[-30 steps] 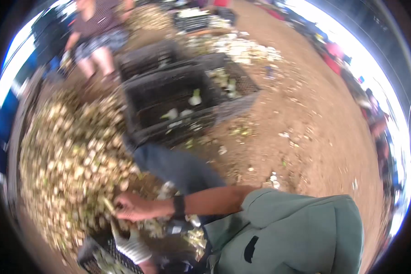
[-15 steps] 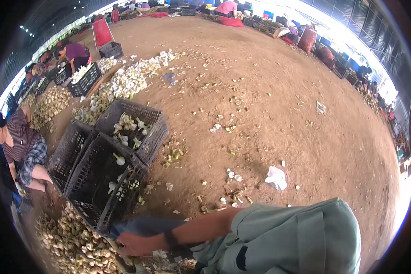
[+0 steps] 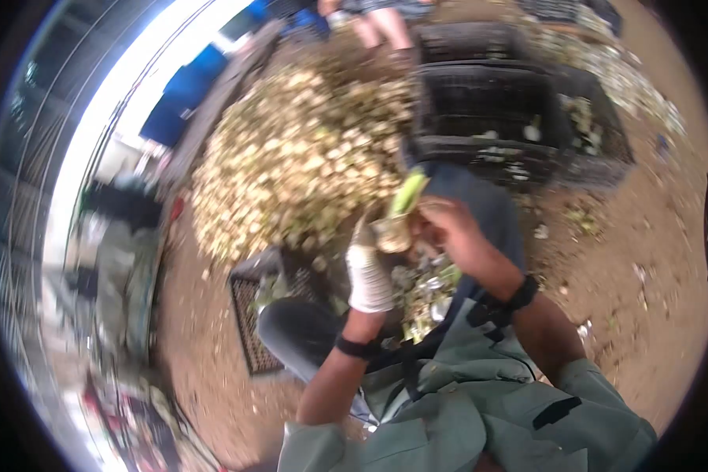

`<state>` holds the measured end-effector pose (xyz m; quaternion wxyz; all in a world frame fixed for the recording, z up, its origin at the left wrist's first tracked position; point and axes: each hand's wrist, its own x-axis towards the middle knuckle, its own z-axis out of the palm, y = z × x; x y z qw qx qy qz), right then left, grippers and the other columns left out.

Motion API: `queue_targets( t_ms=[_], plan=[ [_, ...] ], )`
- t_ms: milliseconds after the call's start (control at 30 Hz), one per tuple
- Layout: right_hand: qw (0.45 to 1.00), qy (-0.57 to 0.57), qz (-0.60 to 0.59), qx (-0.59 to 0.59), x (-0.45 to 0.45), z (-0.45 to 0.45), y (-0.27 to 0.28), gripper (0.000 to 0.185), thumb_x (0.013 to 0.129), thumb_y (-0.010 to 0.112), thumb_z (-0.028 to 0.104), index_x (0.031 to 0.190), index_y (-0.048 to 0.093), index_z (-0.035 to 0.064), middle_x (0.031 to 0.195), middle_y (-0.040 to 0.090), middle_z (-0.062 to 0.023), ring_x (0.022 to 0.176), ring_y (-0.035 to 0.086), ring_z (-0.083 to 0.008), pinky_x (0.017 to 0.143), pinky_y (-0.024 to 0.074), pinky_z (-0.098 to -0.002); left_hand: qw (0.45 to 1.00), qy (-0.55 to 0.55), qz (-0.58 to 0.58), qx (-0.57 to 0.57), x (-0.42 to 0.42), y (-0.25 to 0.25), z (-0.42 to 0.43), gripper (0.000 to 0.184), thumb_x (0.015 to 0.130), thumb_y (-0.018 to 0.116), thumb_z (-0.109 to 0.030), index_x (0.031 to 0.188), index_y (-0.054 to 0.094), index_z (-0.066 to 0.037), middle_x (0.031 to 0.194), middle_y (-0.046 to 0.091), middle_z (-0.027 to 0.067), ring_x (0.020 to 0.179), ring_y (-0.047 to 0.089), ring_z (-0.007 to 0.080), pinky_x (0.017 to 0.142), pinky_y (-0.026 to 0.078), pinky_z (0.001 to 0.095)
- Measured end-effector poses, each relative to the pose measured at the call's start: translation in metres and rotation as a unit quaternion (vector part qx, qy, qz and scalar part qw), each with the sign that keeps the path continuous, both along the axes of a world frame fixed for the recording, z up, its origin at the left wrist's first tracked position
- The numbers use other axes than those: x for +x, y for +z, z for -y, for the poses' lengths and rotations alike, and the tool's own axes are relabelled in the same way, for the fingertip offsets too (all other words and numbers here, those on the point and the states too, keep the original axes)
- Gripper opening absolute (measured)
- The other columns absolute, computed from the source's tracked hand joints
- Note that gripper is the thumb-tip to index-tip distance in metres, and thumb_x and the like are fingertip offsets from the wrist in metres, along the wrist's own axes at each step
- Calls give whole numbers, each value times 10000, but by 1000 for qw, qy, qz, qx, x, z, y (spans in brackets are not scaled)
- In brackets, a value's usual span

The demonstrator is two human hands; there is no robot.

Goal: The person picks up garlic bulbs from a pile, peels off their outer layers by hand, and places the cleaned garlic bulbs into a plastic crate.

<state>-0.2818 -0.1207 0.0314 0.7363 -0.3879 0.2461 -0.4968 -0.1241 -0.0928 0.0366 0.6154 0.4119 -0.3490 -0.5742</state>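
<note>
In front of my lap, my left hand (image 3: 368, 263), in a white glove, closes around a garlic bulb (image 3: 393, 234) with a green stalk (image 3: 407, 195) pointing up. My bare right hand (image 3: 451, 228) is at the bulb's other side, its fingers bent and pinched against it. Motion blur hides exactly what those fingertips grip. Beneath both hands, loose peelings (image 3: 429, 303) lie between my knees. Just beyond them spreads a large heap of garlic bulbs (image 3: 291, 149).
Black plastic crates (image 3: 488, 145) stand beyond my right knee, a few bulbs inside. Another crate (image 3: 248, 315) sits by my left knee. A person's legs (image 3: 381, 27) show at the top. Blue containers (image 3: 185, 94) are at the left, and peelings litter the dirt floor (image 3: 606, 259).
My view has swung left and down toward my lap. My left hand has come into sight. My right hand, earlier low beside the crates, is now at a garlic bulb with the left.
</note>
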Motion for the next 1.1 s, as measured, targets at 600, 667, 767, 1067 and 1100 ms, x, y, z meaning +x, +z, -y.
queue_targets(
  t_ms=[600,667,767,1067,1100],
  plan=[
    [964,75,-225,-117,126,15,13,184,896,555,31,1051,646,-9,761,590,22,556,452,-12,450,355,-201,995,42,-86,20,113,-23,-25,651,940,486,-505,1371,430,-20,1090,635,117,871,633,204,703,543,327],
    [971,76,-203,-95,133,26,-11,220,890,559,53,1092,630,6,751,581,19,524,444,-17,432,348,-189,927,135,-299,181,104,0,-8,637,894,424,-619,1136,604,-58,850,652,95,586,597,219,452,466,332],
    [985,140,-100,19,141,42,-7,247,871,589,120,1088,615,5,820,618,-14,521,485,-38,424,379,-189,924,78,-309,214,120,-3,1,671,877,401,-674,1026,630,-61,680,620,98,467,552,223,389,423,331],
    [923,95,-362,-91,194,71,0,309,924,670,276,1049,654,-6,813,652,-48,613,587,-110,530,457,-266,987,-3,-112,114,184,-32,25,799,926,354,-703,1388,409,-54,1113,626,113,928,620,204,732,526,300],
    [936,90,-326,-100,200,75,-11,277,927,667,252,1034,660,-3,783,647,-45,559,558,-96,484,430,-250,996,81,-13,37,181,-35,23,814,923,497,-620,1460,291,-44,1119,601,108,941,605,171,737,534,267]
  ],
)
